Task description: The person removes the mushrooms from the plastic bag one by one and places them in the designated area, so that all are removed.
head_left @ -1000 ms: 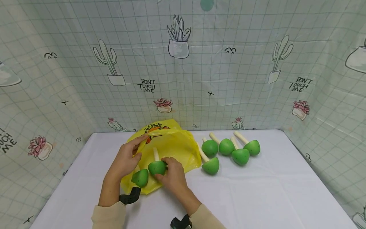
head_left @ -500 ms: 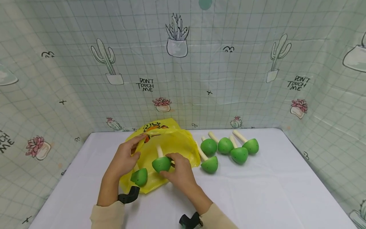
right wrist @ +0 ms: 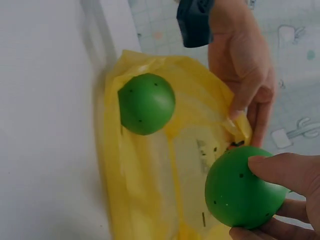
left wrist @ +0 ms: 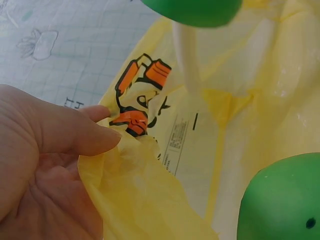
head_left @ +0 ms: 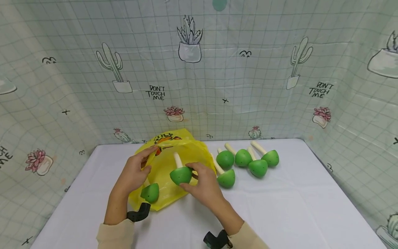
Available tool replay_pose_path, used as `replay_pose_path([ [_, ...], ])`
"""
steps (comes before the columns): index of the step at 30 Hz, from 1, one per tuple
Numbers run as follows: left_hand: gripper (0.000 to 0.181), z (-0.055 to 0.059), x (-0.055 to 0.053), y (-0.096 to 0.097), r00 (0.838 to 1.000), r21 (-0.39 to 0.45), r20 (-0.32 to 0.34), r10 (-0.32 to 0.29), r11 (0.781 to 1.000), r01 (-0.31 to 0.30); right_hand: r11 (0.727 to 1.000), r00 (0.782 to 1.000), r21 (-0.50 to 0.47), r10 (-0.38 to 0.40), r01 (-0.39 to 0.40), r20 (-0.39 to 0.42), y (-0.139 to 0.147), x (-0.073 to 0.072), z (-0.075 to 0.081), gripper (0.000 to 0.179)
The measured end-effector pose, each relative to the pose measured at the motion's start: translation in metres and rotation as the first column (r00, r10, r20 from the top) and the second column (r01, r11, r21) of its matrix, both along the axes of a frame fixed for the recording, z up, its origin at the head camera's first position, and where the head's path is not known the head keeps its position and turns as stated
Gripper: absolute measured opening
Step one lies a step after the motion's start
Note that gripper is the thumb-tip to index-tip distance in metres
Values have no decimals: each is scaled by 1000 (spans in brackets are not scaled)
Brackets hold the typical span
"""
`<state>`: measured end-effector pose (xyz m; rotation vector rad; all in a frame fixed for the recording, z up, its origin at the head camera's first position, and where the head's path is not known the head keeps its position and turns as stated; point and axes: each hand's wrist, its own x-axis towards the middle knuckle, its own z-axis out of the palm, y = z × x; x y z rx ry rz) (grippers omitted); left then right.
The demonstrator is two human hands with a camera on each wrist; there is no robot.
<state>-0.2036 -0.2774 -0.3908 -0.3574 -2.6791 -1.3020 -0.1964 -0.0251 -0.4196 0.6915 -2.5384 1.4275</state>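
Note:
My left hand [head_left: 135, 173] pinches the rim of a yellow plastic bag [head_left: 199, 155] between thumb and fingers, as the left wrist view shows. The bag lies on its side with its mouth wide and has orange and black print. My right hand [head_left: 206, 185] grips a green mushroom-shaped toy [head_left: 181, 175] by its dotted cap, in front of the bag mouth. Its cream stem points up and away. Another green mushroom toy [right wrist: 148, 104] lies in the bag near the front edge, its stem hidden in the right wrist view.
Several more green mushroom toys [head_left: 258, 168] with cream stems lie grouped right of the bag on the white table [head_left: 280, 214]. A patterned cloth [head_left: 224, 69] hangs behind and at both sides of the table.
My right hand has lifted the gripped mushroom toy and brought it to the right. My left hand keeps its hold on the bag rim. The view has shifted slightly.

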Motion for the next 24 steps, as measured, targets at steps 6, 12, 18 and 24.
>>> replay_pose_path([
  [6, 67, 0, 0, 0, 1000, -3, 4, -2, 1000, 2, 1000, 998, -17, 5, -6, -60, 12, 5, 10, 54],
  [12, 66, 0, 0, -1, 1000, -21, -8, -5, 1000, 5, 1000, 996, -24, 0, -2, -87, 24, 9, 21, 54],
  [18, 66, 0, 0, 0, 1000, -33, -9, 2, 999, -2, 1000, 997, -18, 17, -19, -73, 36, 11, 27, 54],
  [24, 66, 1, 0, 1, 1000, -39, -7, 5, 999, -6, 1000, 996, -10, 13, -14, -85, 49, 13, 34, 54],
])
